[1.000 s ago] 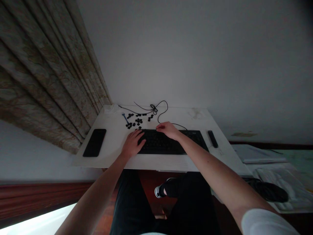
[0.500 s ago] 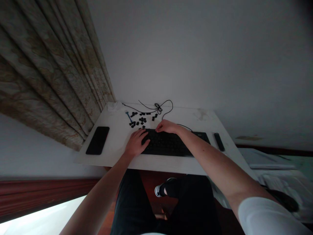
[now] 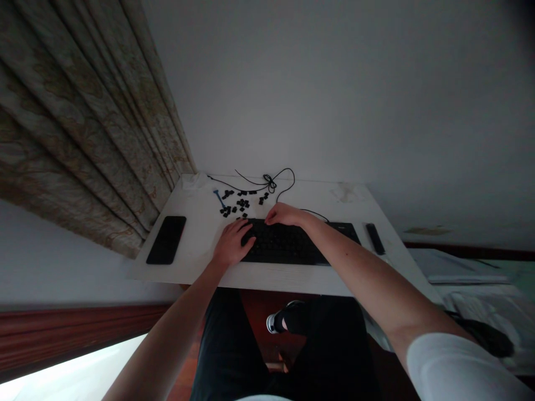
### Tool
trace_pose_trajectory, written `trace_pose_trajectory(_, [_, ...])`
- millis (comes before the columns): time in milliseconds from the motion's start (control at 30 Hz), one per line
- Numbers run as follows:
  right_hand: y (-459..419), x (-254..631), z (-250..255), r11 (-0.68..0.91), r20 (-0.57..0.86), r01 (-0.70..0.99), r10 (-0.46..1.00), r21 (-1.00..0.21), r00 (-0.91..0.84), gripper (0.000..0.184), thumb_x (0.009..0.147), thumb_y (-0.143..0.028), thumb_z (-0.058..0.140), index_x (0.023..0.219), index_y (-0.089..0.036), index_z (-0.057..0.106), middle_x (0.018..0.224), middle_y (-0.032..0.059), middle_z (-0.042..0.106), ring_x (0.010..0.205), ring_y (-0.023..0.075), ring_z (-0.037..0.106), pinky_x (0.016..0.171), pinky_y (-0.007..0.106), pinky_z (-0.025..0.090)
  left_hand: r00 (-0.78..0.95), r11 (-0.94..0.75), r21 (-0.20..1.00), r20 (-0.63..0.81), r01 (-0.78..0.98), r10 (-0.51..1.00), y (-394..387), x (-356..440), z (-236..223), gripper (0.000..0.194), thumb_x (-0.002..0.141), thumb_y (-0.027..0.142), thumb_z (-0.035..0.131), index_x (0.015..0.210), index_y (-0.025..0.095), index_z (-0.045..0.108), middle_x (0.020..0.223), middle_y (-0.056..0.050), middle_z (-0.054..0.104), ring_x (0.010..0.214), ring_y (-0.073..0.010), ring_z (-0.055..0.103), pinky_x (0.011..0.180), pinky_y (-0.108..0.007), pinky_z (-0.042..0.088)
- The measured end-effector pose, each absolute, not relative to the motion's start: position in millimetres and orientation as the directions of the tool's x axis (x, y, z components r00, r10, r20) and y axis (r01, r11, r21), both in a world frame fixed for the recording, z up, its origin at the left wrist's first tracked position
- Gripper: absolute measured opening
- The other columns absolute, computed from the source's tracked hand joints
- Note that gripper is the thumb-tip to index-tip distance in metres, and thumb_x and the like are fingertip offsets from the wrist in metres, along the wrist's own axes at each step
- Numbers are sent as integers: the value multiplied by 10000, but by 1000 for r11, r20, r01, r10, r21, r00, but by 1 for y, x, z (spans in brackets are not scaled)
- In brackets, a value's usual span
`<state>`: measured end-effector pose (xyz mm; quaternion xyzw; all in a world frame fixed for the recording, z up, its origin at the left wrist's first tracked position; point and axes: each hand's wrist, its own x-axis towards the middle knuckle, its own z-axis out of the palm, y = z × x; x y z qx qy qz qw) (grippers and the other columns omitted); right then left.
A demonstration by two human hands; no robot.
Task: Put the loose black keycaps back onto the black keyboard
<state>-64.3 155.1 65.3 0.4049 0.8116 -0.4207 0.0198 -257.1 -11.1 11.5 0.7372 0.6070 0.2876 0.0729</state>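
Head view: keyboard (image 3: 288,248) touched by both hands.
Left hand (image 3: 230,243) is laid on its left end, right hand (image 3: 284,214) over its top edge, any grasp unclear; keycaps (image 3: 240,205) are scattered above.

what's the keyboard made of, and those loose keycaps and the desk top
The keyboard looks like matte black plastic, with a dark, even surface and no metal sheen. The loose keycaps seem the same black plastic, though they're too small to be sure. The desk top looks like white painted or laminated board, with faint grain along its front edge.
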Motion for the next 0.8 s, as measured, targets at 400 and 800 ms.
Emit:
trace_pose_trajectory(400, [150, -64, 66, 318, -353, 735, 719, -599, -598, 187, 680, -274, 786, 823, -157, 814, 753, 47, 758, 750, 186, 673, 702, 262, 468, 99, -260, 452, 349, 853, 932, -12, -257, 11, 399, 966, 403, 519, 1318, 234, 601, 1413, -83, 584, 1376, -262, 466, 1158, -496, 387])
trace_pose_trajectory(800, [158, -65, 62, 311, -405, 760, 699, -571, -590, 214, 671, -336, 794, 792, -160, 807, 715, 40, 736, 737, 196, 661, 685, 276, 450, 99, -254, 452, 338, 855, 936, -11, -257, 11, 389, 961, 403, 527, 1307, 245, 609, 1416, -74, 581, 1383, -263, 460, 1158, -502, 389])
